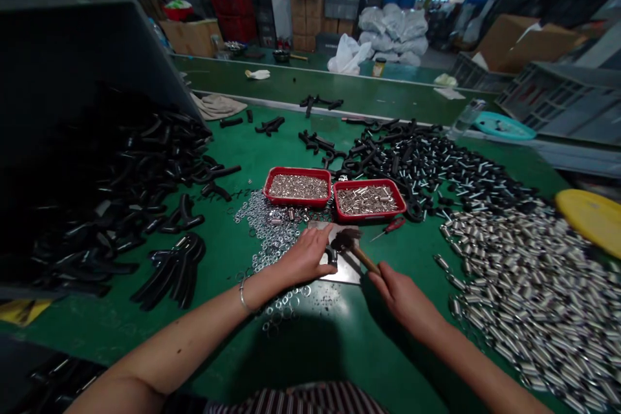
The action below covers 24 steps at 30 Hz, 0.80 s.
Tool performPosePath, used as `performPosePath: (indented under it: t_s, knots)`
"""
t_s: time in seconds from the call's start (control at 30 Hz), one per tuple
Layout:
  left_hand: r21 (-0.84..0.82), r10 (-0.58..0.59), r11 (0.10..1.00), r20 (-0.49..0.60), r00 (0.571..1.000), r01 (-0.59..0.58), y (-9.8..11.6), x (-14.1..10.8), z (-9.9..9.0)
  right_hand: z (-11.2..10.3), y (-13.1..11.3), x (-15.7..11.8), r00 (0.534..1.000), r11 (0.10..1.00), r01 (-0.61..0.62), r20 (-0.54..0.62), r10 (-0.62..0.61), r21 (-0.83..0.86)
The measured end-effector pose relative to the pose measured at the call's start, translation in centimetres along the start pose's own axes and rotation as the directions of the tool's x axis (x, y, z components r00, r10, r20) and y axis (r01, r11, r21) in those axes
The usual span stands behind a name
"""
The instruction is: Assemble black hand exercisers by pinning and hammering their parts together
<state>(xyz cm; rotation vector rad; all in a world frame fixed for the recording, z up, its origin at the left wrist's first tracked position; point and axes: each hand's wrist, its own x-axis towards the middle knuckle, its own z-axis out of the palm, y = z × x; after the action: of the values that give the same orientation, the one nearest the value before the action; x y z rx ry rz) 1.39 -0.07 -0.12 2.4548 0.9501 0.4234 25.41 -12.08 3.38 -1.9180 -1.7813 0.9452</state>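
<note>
Left hand: thumb and fingers closed around the black part; left hand point(310, 251) rests low over the metal plate point(345, 273).
Black part point(332, 257): on the plate, at the thumb side of the left hand, between thumb and forefinger; rest hidden by the hand.
Right hand: right hand point(395, 291) wrapped around the wooden handle of the hammer point(359, 252), gripping near its end.
Hammer head: dark, just right of the black part, above the plate; contact, can't tell.
Red trays: left tray point(297, 202) and right tray point(371, 215) side by side beyond the plate, both filled with small metal pieces.
Screwdriver: red-handled screwdriver point(391, 227) just in front of the right tray.
Washers: loose washers point(272, 226) spread left of the plate.
</note>
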Motion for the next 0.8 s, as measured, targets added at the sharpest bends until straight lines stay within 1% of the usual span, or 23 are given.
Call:
performPosePath:
  t_s: [0.07,0.1,0.13,0.17,0.23,0.27,0.3,0.33,0.4,0.43,0.47,0.5,0.53,0.6,0.63,0.7,0.73,0.8]
  knots:
    - [-0.011,-0.002,1.000,0.011,1.000,0.002,-0.2,0.0,-0.1,0.5,1.4,0.5,0.996,0.992,-0.077,0.049,0.073,0.095]
    - [-0.025,0.003,1.000,0.007,1.000,-0.002,-0.2,0.0,-0.2,0.7,2.1,0.5,0.994,0.986,-0.104,0.033,0.101,0.128]
    - [-0.048,0.008,0.999,-0.004,1.000,-0.008,-0.1,-0.1,-0.3,0.7,2.6,0.4,0.993,0.985,-0.107,-0.026,0.112,0.131]
    - [-0.080,0.008,0.997,-0.021,1.000,-0.010,0.2,-0.3,-0.4,0.7,2.9,0.3,0.988,0.991,-0.085,-0.121,0.098,0.108]
    - [-0.184,-0.017,0.983,-0.060,0.998,0.006,1.2,-0.9,-0.6,0.6,2.5,0.2,0.950,0.999,0.019,-0.313,-0.007,0.035]
    - [-0.248,-0.035,0.969,-0.078,0.996,0.015,1.8,-1.2,-0.7,0.6,2.0,0.3,0.933,0.997,0.075,-0.354,-0.060,0.030]
    - [-0.304,-0.052,0.952,-0.096,0.994,0.020,2.6,-1.6,-0.7,0.5,1.2,0.5,0.935,0.990,0.120,-0.342,-0.088,0.073]
    - [-0.343,-0.059,0.939,-0.113,0.992,0.017,3.3,-2.1,-0.7,0.5,0.4,0.7,0.954,0.976,0.142,-0.286,-0.091,0.164]
    - [-0.348,-0.034,0.937,-0.134,0.990,-0.015,4.4,-2.9,-0.6,0.7,-1.0,1.3,0.989,0.914,0.121,-0.128,-0.076,0.388]
    - [-0.326,-0.005,0.945,-0.125,0.992,-0.037,4.6,-3.2,-0.6,0.8,-1.4,1.6,0.995,0.879,0.097,-0.078,-0.068,0.467]
    - [-0.298,0.028,0.953,-0.107,0.994,-0.059,4.6,-3.3,-0.8,1.0,-1.6,1.8,0.996,0.858,0.086,-0.063,-0.063,0.506]
    - [-0.268,0.061,0.960,-0.086,0.994,-0.082,4.4,-3.1,-1.2,1.2,-1.6,1.9,0.994,0.858,0.100,-0.082,-0.068,0.504]
    - [-0.237,0.088,0.966,-0.075,0.993,-0.103,3.9,-2.6,-1.8,1.3,-1.4,2.0,0.990,0.876,0.131,-0.115,-0.087,0.464]
    - [-0.160,0.120,0.978,-0.111,0.987,-0.137,2.2,-0.3,-3.7,1.6,-0.6,1.9,0.974,0.925,0.203,-0.166,-0.156,0.322]
    - [-0.106,0.128,0.984,-0.155,0.980,-0.145,1.2,1.6,-4.9,1.7,-0.1,1.8,0.966,0.940,0.229,-0.180,-0.187,0.253]
    - [0.016,0.123,0.992,-0.220,0.968,-0.123,-0.9,6.5,-7.1,1.9,0.7,1.6,0.957,0.954,0.243,-0.205,-0.206,0.173]
    - [0.093,0.091,0.993,-0.225,0.970,-0.072,-1.8,9.3,-8.0,2.1,0.9,1.5,0.956,0.958,0.232,-0.223,-0.192,0.169]
    - [0.269,-0.021,0.961,-0.145,0.989,0.060,-3.2,14.8,-8.8,2.4,1.0,1.4,0.955,0.952,0.208,-0.258,-0.148,0.224]
